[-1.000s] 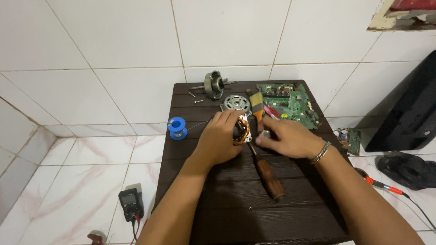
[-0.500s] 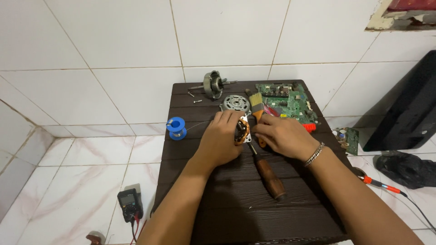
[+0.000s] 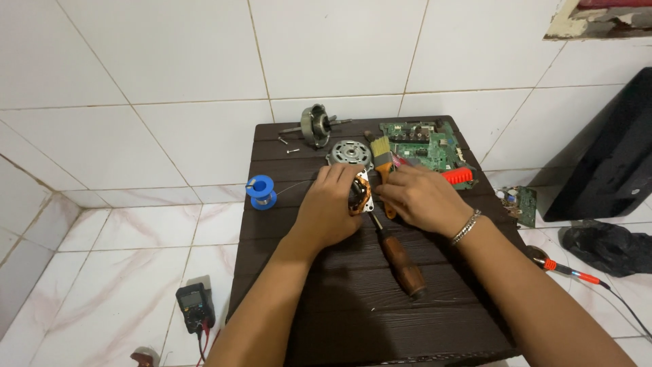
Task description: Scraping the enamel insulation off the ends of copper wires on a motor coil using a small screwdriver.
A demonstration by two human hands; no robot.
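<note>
Dark wooden boards (image 3: pixel 353 319) over white tile carry my work. Nearest lies a wooden-handled screwdriver (image 3: pixel 399 261). My left hand (image 3: pixel 331 207) clasps the copper-wound motor stator (image 3: pixel 359 195); my right hand (image 3: pixel 422 198), shifted slightly leftward from a moment ago, now presses fingertips against it, so both hands steady it. Beyond sit a paintbrush (image 3: pixel 382 158), a green circuit board (image 3: pixel 424 145) and a blue solder spool (image 3: pixel 261 191).

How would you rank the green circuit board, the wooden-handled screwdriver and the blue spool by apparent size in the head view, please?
1. Green circuit board, though it lies farthest away.
2. Wooden-handled screwdriver, long but narrow.
3. Blue spool, clearly smallest.
</note>
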